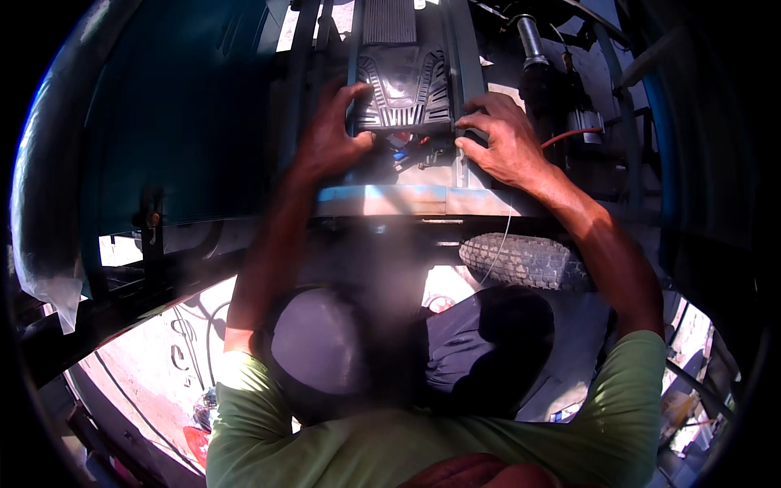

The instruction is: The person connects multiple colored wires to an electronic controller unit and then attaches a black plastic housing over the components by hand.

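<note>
- Ribbed black cover plate [404, 91]: moulded plastic or rubber, raised ridges fanning out on either side. It sits in the channel between two dark teal frame rails, in the upper middle of the view, beneath a finer-ribbed panel [389, 20]. Both hands bracket it, apparently to keep it square in the channel.
- Left hand [329, 134]: fingers curl over the plate's left edge and the thumb presses in below; the grip is closed on the plate's side, steadying it from that flank.
- Right hand [504, 138]: fingertips rest on the plate's lower right corner and the adjoining rail, palm raised; the grip is narrow, pinching at the edge rather than wrapping it.
- Wiring [407, 150]: red and blue leads show in the gap just below the plate, between the two hands; they lie exposed because the plate does not reach over them.
- Red hose [569, 137]: runs right of the right hand toward a dark cylinder.
- Pale blue crossbar [390, 198]: lies under both wrists, apparently bracing them.
- Treaded tyre [525, 262]: below the crossbar, right of centre.
- Green shirt sleeves: at the lower edge.
</note>
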The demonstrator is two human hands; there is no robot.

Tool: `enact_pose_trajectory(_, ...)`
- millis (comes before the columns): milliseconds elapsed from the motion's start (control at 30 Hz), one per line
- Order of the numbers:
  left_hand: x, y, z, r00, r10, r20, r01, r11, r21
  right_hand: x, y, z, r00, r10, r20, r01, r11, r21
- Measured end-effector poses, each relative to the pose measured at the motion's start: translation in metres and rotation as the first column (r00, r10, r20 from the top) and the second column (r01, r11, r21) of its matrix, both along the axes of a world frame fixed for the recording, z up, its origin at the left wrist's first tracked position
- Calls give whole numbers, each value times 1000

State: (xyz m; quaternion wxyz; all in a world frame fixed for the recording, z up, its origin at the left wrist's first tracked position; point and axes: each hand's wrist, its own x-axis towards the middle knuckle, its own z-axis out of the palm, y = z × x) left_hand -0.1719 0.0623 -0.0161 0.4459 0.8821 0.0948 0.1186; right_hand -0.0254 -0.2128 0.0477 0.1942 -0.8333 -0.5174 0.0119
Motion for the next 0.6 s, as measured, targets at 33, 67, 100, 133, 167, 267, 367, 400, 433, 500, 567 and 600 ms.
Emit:
enact_pose_trajectory(33,0,0,0,1000,-6,28,6,1000,11,0,2,-5,999,11,45,-11,1000,20)
enact_pose_trajectory(67,1,0,0,999,-12,33,12,1000,20,1,3,-14,996,20,90,-24,999,38)
enact_pose_trajectory(100,0,0,2,999,-10,39,9,1000,30,3,6,-20,990,37,136,-45,997,55)
enact_pose_trajectory(133,0,0,4,999,-8,45,6,999,38,4,7,-23,994,15,113,-20,999,49)
enact_pose_trajectory(167,0,0,5,999,-5,36,4,999,36,4,5,-23,996,5,91,-9,999,42)
enact_pose_trajectory(267,-1,1,4,1000,-1,26,1,1000,20,5,4,-23,998,-6,57,5,1000,13)
enact_pose_trajectory(367,1,6,-3,998,-27,57,27,1000,6,9,6,-27,995,11,95,-6,999,-44)
enact_pose_trajectory(400,1,6,-4,997,-34,69,34,999,9,10,8,-27,993,24,112,-15,997,-81)
enact_pose_trajectory(433,1,6,-4,996,-40,80,39,999,13,12,10,-27,991,39,127,-25,993,-116)
enact_pose_trajectory(500,0,8,-3,995,-50,90,50,999,7,17,19,-27,993,29,114,-6,980,-200)
enact_pose_trajectory(567,0,9,-1,994,-57,93,55,998,23,25,24,-30,993,21,119,7,973,-229)
enact_pose_trajectory(600,0,7,0,994,-62,92,58,998,40,29,24,-32,991,16,130,13,976,-219)
